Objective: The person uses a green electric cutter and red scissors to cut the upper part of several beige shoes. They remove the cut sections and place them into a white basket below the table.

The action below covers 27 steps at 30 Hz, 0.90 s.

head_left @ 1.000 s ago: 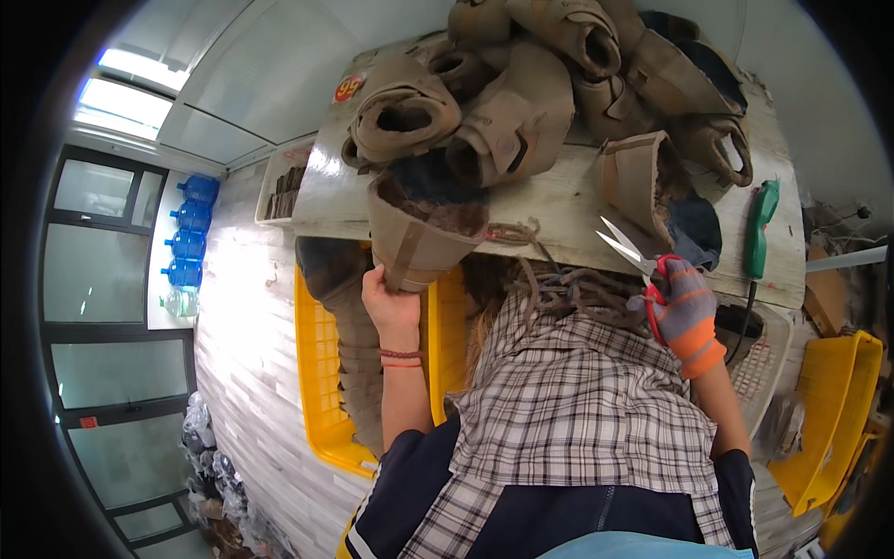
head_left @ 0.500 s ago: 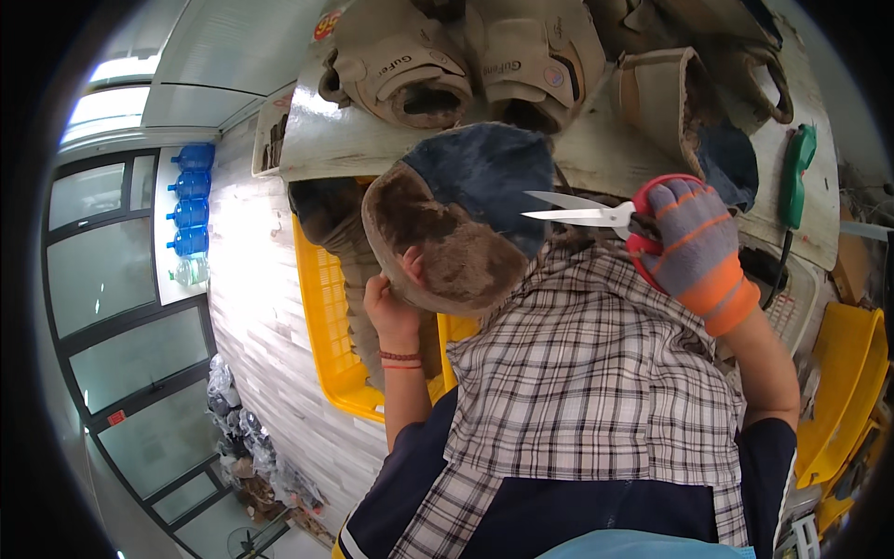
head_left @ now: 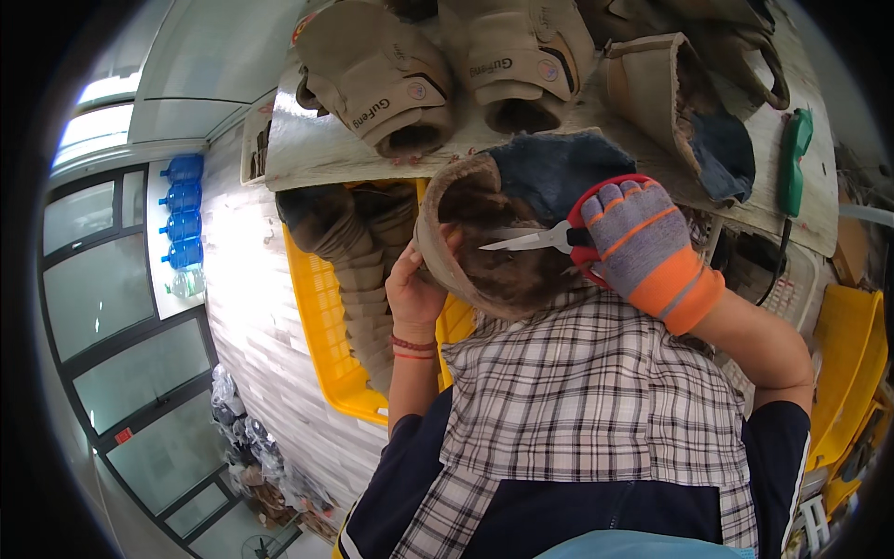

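Observation:
My bare left hand [head_left: 416, 291], with beaded and red bands at its wrist, is closed over the left rim of a fleece-lined boot upper [head_left: 458, 272]. Its mouth faces me, showing brown fleece and a dark blue cloth lining. My right hand [head_left: 647, 247], in a grey and orange glove, grips red-handled scissors [head_left: 535, 240]. Their pointed blades lie over the upper's opening, close to the fleece. Whether they touch it I cannot tell. Under the upper is my plaid apron [head_left: 577, 391].
Several beige fleece-lined uppers [head_left: 372, 70] stand on the worktable [head_left: 345, 149]. A green-handled tool [head_left: 794, 163] with a black cord lies at the table's right. Stacked uppers fill a yellow crate [head_left: 317, 317] at my left. Yellow chairs [head_left: 847, 373] stand at right.
The scissors have moved left and down, from over the blue lining to over the fleece opening. My left hand has shifted right and tilted the upper.

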Each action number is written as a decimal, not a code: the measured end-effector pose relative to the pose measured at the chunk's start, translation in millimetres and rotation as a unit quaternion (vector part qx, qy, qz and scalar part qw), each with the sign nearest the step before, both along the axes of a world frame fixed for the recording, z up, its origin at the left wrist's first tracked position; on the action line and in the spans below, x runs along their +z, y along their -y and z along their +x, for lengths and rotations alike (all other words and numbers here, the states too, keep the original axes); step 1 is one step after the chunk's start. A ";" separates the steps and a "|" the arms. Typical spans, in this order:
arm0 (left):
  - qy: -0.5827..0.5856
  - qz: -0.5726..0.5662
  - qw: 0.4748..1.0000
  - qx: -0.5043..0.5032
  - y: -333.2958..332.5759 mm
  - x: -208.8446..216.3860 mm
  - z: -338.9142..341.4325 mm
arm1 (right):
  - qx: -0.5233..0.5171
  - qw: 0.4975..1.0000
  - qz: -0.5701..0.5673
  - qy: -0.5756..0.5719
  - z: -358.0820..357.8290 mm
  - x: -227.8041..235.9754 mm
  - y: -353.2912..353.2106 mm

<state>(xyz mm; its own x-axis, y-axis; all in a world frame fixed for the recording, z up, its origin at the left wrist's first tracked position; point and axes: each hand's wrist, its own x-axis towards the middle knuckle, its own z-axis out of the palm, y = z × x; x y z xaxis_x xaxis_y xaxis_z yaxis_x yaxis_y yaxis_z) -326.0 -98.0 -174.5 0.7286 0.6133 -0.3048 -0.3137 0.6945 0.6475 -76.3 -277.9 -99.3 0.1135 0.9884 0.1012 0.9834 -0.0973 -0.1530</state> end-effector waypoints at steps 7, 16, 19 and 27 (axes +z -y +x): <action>-0.017 -0.004 1.000 -0.013 6.0 2.8 15.5 | 0.001 0.995 -0.004 -0.102 3.9 5.4 13.2; -0.011 -0.003 0.999 -0.049 6.4 28.7 46.9 | -0.201 0.708 0.186 -0.651 -6.5 9.3 21.5; -0.035 0.151 0.983 -0.095 28.8 73.2 76.9 | -0.138 0.714 0.228 -0.648 -19.7 17.7 5.8; 0.114 0.068 0.980 -0.149 15.5 57.2 151.3 | -0.156 0.737 0.489 -0.441 -10.2 81.3 73.0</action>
